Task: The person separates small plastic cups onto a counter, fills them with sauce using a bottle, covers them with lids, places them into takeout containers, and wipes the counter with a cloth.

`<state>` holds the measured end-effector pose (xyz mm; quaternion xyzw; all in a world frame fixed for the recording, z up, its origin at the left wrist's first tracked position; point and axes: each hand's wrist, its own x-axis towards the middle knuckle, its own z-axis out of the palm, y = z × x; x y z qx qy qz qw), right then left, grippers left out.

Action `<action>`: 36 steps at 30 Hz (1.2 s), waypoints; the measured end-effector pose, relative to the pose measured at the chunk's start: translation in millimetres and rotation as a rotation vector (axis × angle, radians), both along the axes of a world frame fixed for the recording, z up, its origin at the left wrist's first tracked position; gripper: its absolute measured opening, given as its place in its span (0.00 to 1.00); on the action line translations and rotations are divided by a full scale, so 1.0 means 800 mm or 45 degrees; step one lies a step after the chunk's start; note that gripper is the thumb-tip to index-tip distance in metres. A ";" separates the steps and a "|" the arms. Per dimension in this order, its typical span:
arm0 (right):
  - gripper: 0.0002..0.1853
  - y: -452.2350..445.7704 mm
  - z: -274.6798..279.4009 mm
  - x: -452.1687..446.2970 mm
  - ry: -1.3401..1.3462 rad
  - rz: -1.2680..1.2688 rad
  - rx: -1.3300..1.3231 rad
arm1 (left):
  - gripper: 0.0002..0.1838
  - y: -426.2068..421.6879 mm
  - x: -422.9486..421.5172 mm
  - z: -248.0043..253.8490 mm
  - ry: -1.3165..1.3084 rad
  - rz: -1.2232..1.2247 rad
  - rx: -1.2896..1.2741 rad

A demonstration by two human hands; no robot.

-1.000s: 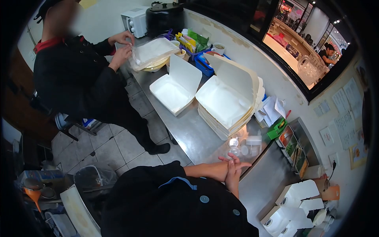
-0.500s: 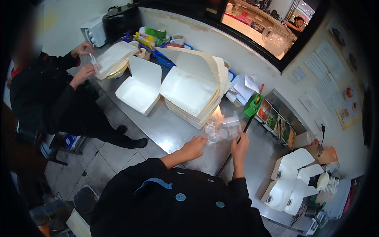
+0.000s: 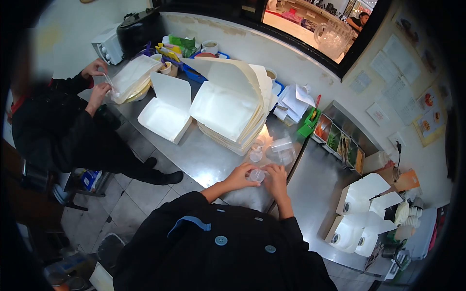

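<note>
A small clear plastic cup (image 3: pixel 257 175) is between my hands, above the steel table near my body. From its left side, my left hand (image 3: pixel 241 177) grips it with curled fingers. At its right edge, my right hand (image 3: pixel 276 179) has its fingers pinched on the same cup; whether a lid is on it I cannot make out. Just beyond stand a few more clear cups (image 3: pixel 256 155). Beside them, to the right, lies a clear stacked bundle of plastic cups or lids (image 3: pixel 282 144), too glassy to tell which.
A tall stack of white cardboard boxes (image 3: pixel 228 111) and one open box (image 3: pixel 165 119) stand to the left. Topping trays (image 3: pixel 335 143) are at the right, with more open boxes (image 3: pixel 357 233) nearer. A co-worker (image 3: pixel 53 116) handles something clear at the far left.
My hands came together and now hold one clear cup close to me. Before, they were apart, the right hand near the clear bundle. The view has shifted slightly.
</note>
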<state>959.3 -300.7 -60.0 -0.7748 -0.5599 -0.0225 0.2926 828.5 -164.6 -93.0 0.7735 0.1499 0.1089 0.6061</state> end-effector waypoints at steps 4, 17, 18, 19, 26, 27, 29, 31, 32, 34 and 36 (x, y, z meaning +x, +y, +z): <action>0.15 -0.013 -0.003 0.005 0.546 0.212 0.027 | 0.31 -0.002 -0.028 -0.005 -0.014 -0.046 -0.610; 0.07 -0.026 -0.008 -0.033 0.524 -0.195 0.313 | 0.32 -0.003 -0.041 -0.020 0.050 0.019 -0.058; 0.06 -0.030 -0.019 -0.036 0.430 -0.121 0.165 | 0.32 -0.004 -0.041 -0.019 0.054 0.031 -0.032; 0.06 -0.028 -0.014 -0.042 0.336 -0.049 0.018 | 0.32 -0.005 -0.041 -0.018 0.059 0.043 -0.006; 0.09 -0.022 -0.020 -0.052 0.331 -0.227 0.309 | 0.35 -0.014 -0.035 -0.044 -0.079 0.124 0.072; 0.10 -0.030 -0.044 -0.050 0.282 -0.159 0.111 | 0.34 -0.016 -0.034 -0.042 -0.112 0.117 0.291; 0.10 -0.035 -0.046 -0.044 0.236 -0.165 -0.047 | 0.34 -0.015 -0.033 -0.038 -0.189 0.114 0.734; 0.09 -0.043 -0.042 -0.039 0.251 -0.306 0.020 | 0.32 -0.011 -0.031 -0.035 -0.045 0.195 0.606; 0.09 -0.045 -0.042 -0.036 0.246 -0.375 0.019 | 0.31 -0.010 -0.030 -0.035 0.031 0.232 0.540; 0.09 -0.045 -0.042 -0.024 0.232 -0.508 0.020 | 0.31 -0.008 -0.023 -0.034 0.017 0.263 0.443; 0.09 -0.047 -0.051 -0.016 0.180 -0.532 -0.021 | 0.31 -0.005 -0.015 -0.036 -0.028 0.273 0.414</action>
